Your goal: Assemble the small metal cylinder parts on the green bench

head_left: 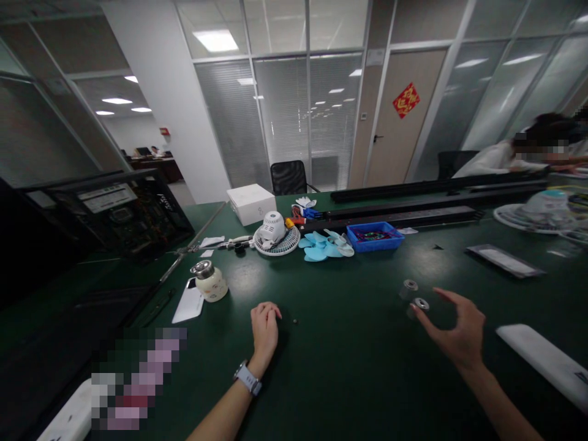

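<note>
Metal cylinders (408, 290) (2) seen near-right of blue tray (376, 246); R hand (452, 327) spread wide, thumb by nearer cyl. (421, 304), nothing gripped; L hand (265, 324) loosely curled, contents can't be told; sides prob. best pinched evenly, w/o other knocked

Looks dim overall, brightest at a light panel (215, 40) high on the left. Shows small white reflections across the glass partition (280, 92). Spreads a dull sheen over the green tabletop (243, 275) and a soft shadow beside the left hand (265, 327). Sinks to near-black at far left. Bends and stretches toward the edges, tilting the wooden door (407, 144). Softens in the distance; breaks into pixel blocks at lower left and over a person (498, 156) at right.
</note>
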`<act>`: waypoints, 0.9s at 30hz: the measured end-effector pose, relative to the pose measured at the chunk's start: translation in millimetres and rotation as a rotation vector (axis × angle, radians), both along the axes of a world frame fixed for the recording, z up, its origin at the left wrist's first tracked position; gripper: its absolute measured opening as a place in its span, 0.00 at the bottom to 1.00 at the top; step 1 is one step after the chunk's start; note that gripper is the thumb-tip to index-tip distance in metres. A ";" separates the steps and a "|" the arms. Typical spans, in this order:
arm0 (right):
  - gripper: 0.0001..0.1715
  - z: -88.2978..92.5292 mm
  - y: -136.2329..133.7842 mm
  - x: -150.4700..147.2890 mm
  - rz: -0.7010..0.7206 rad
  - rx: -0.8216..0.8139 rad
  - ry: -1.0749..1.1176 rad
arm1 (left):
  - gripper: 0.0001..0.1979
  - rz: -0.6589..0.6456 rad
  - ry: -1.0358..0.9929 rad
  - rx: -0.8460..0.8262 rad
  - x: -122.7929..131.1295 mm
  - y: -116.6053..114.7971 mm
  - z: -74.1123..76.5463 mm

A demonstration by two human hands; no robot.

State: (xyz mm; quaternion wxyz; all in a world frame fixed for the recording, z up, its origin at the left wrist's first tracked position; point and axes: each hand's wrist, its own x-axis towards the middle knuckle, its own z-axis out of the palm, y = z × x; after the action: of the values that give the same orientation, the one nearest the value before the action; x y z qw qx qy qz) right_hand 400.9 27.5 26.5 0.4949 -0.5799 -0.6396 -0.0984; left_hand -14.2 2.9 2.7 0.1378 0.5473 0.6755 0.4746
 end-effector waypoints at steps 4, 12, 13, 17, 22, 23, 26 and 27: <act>0.18 13.0 -16.9 -91.3 0.504 -0.315 -0.098 | 0.17 -0.001 -0.011 -0.002 -1.5 0.3 -0.9; 0.21 -5.4 8.7 -234.6 0.707 -0.684 -0.222 | 0.15 0.007 -0.003 0.018 -1.6 -0.2 0.1; 0.18 -6.4 9.9 -238.2 0.697 -0.678 -0.226 | 0.15 0.007 -0.003 0.017 -1.2 -0.2 0.3; 0.13 0.9 4.1 -216.7 0.722 -0.592 -0.184 | 0.16 0.001 0.002 0.032 0.0 -0.1 0.7; 0.18 28.1 -1.7 -111.2 0.459 -0.292 -0.071 | 0.16 -0.002 0.006 0.021 0.1 0.1 0.9; 0.19 31.0 -1.4 -85.9 0.343 -0.220 -0.050 | 0.16 -0.002 0.009 0.015 0.0 0.2 0.8; 0.23 28.2 -1.0 -23.1 0.049 -0.131 -0.044 | 0.16 -0.007 0.019 0.001 -0.8 0.8 0.1; 0.24 23.9 -1.5 -9.1 -0.007 -0.142 -0.054 | 0.16 -0.007 0.018 -0.003 -1.0 1.1 -0.2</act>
State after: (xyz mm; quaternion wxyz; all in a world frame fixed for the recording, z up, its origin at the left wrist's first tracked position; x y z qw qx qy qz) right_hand 391.8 26.0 50.4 0.4346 -0.6128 -0.6563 -0.0701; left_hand -15.3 4.0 2.4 0.1339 0.5537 0.6755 0.4682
